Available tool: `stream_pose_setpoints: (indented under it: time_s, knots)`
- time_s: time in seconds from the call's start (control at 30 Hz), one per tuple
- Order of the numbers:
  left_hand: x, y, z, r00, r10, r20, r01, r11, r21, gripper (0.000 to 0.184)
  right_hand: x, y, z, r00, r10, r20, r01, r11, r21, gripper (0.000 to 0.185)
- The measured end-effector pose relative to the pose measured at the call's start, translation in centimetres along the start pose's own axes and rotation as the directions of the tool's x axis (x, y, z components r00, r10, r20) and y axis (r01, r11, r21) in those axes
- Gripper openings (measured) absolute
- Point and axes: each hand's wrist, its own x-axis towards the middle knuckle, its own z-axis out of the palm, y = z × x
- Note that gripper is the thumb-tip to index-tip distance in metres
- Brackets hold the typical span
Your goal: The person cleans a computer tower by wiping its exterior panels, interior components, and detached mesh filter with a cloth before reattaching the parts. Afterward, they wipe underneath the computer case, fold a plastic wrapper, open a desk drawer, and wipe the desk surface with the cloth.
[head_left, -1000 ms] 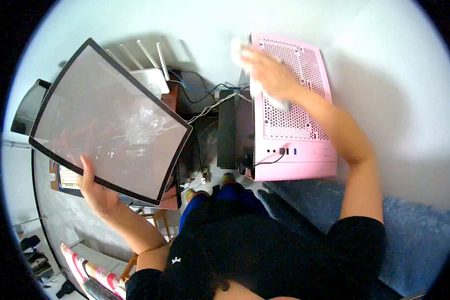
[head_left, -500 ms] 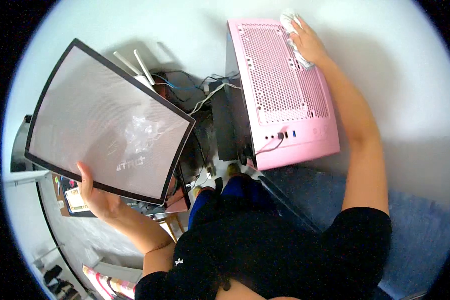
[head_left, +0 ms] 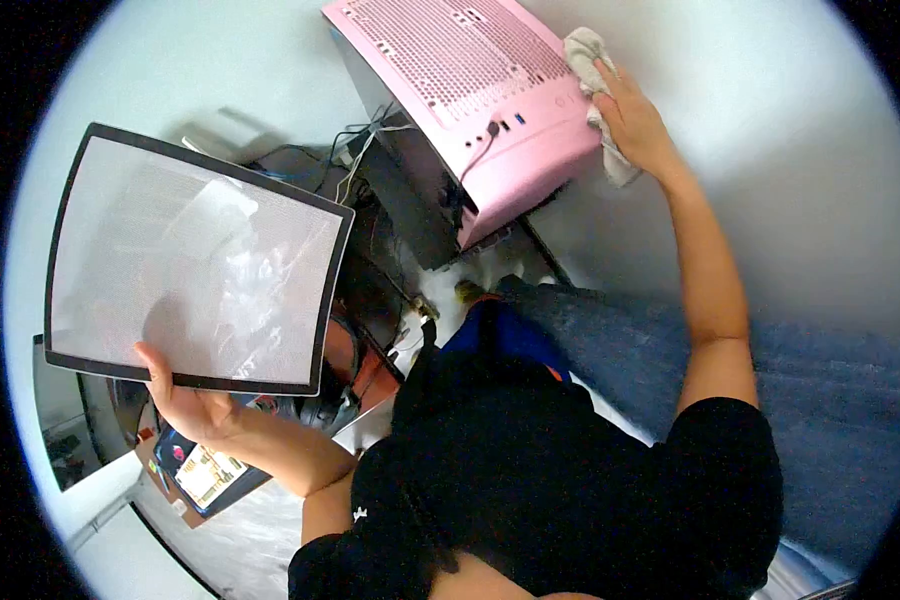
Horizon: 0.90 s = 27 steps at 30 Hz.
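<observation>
At centre left, the left hand [head_left: 192,408] is pinching the mesh panel [head_left: 185,265] by its lower border, thumb in front; at upper right, the right hand [head_left: 632,125], fingers extended, is holding a cloth [head_left: 587,62] beside the pink case [head_left: 515,110]

Black-framed grey mesh panel [head_left: 190,270]: left hand [head_left: 198,408] is gripping it. Crumpled white cloth [head_left: 586,55]: right hand [head_left: 632,120] is holding it against pink perforated computer case [head_left: 530,165].
</observation>
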Motion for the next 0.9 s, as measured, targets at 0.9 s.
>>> stream_pose_setpoints:
  time_s: [0.9]
  knots:
    - [0.6, -3.4, 15.0, 0.888, 0.448, 0.106, -0.451, 0.801, 0.392, 0.042, -2.2, 6.4, 2.8, 0.647, 0.331, -0.687, -0.383, 0.920, 0.083, 0.028]
